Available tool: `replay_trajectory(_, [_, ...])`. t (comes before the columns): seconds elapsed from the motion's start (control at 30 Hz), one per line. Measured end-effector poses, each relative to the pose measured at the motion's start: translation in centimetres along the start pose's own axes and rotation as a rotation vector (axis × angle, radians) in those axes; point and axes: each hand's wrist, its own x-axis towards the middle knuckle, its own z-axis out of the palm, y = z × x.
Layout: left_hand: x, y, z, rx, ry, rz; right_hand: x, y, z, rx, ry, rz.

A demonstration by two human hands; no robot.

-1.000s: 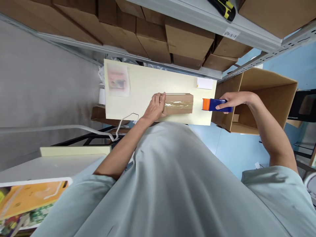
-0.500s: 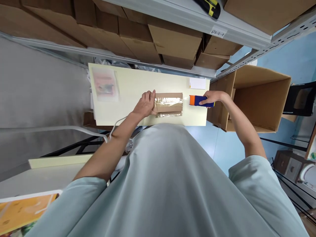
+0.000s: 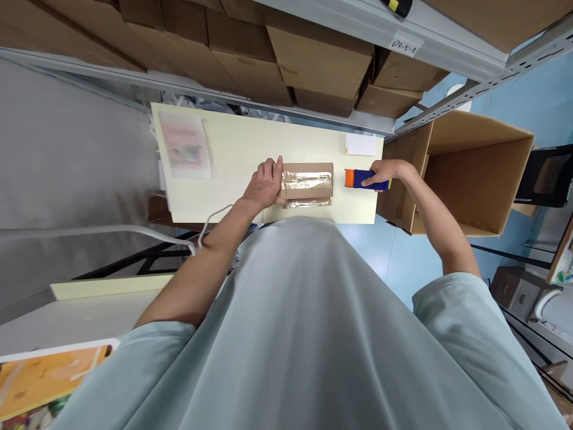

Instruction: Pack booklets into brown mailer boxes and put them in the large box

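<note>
A flat cardboard box [image 3: 307,181] with shiny clear tape across it lies on the pale yellow tabletop [image 3: 242,134]. My left hand [image 3: 265,183] grips the box at its left end, with the fingers over the edge. To the right of the box, a short gap away, my right hand [image 3: 380,174] is closed round a dark blue and orange object [image 3: 353,178], whose orange end points at the box. Behind it lies a small white box [image 3: 360,144]. Plastic-wrapped pink and white packets [image 3: 184,146] rest at the table's left end.
Brown boxes [image 3: 317,51] fill the shelf behind the table. A large open carton [image 3: 470,179] stands right of the table, beside my right forearm. A white cable [image 3: 134,229] runs in from the left near my left arm. Another surface with an orange printed item [image 3: 49,373] is at lower left.
The view has shifted slightly. Both hands keep their holds, and the box and the blue and orange object stay in nearly the same places on the table.
</note>
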Motion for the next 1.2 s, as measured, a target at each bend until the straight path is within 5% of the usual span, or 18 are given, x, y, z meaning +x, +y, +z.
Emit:
replay_trajectory(0.33, [-0.1, 0.0, 0.3, -0.062, 0.030, 0.023, 4.0, -5.4, 8.2, -0.214, 0.470, 0.300])
replay_trajectory(0.57, [-0.5, 0.6, -0.4, -0.026, 0.060, 0.026, 0.5, -4.2, 12.7, 0.068, 0.581, 0.324])
replay_trajectory(0.73, [-1.5, 5.0, -2.2, 0.022, 0.155, 0.132, -2.7, -6.8, 13.7, 0.202, 0.678, 0.295])
replay_trajectory(0.83, [-1.4, 8.5, -4.1, 0.030, 0.290, 0.318, -4.3, -8.8, 12.0, 0.217, 0.747, 0.195])
replay_trajectory(0.97, [-0.6, 11.1, -8.5, -0.015, 0.536, 0.425, -6.7, -12.6, 7.0, 0.157, 0.891, -0.001])
replay_trajectory(1.2, [2.0, 8.2, -20.0, -0.071, 0.872, 0.289, -10.6, -22.6, -5.1, -0.185, 1.117, -0.338])
